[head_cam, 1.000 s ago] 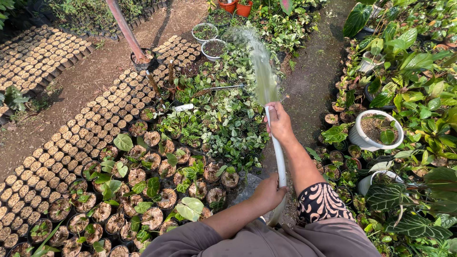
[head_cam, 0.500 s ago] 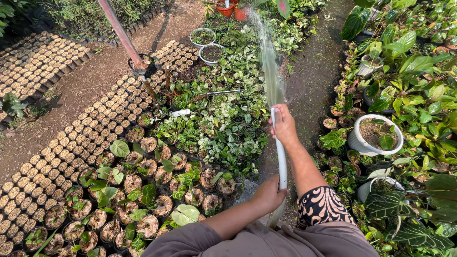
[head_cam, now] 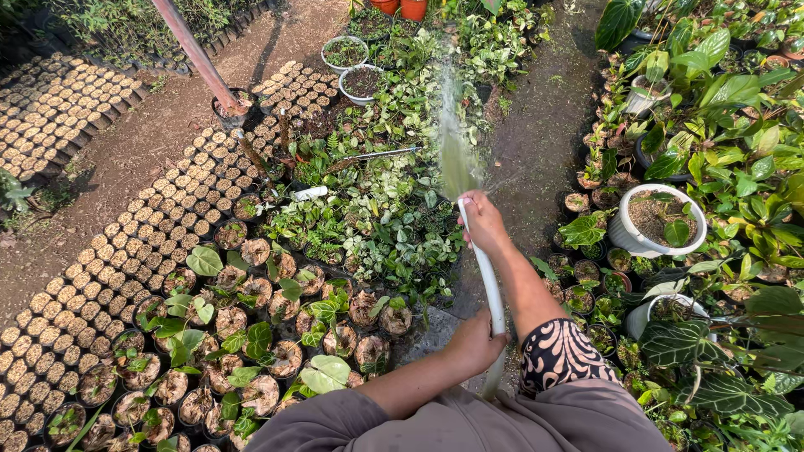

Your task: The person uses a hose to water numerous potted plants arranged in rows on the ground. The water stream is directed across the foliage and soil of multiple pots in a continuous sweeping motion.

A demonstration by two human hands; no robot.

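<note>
The spray [head_cam: 456, 142] now lands farther up the bed than a sec ago — the jet has swung from approx 1 o'clock toward 12, reaching the leafy plants [head_cam: 394, 209] near the far pots, and the right hand [head_cam: 484, 224] sits a touch lower in view. Left hand [head_cam: 476, 343] has barely shifted.

Both hands are on the hose [head_cam: 490, 289], a pale tube running from approx 6 o'clock up to centre. Right hand is wrapped tight round the hose tip, thumb pressed over the outlet so water fans out flat. Left hand is clenched round the hose lower down, near the person's patterned sleeve [head_cam: 559, 356].

Around them: at 9 o'clock, rows of small soil-filled pots [head_cam: 100, 276] w/o plants, packed edge to edge. At 7 o'clock, pots w/ broad green seedlings [head_cam: 251, 335]. At 3 o'clock a white pot [head_cam: 657, 222] stands among big-leafed plants. At 11 o'clock a reddish pole [head_cam: 197, 59] leans out of a dark pot — two pale bowls of soil [head_cam: 352, 67] sit at 12. A dirt path [head_cam: 536, 142] runs up at 1 o'clock, just beside the wet bed.
</note>
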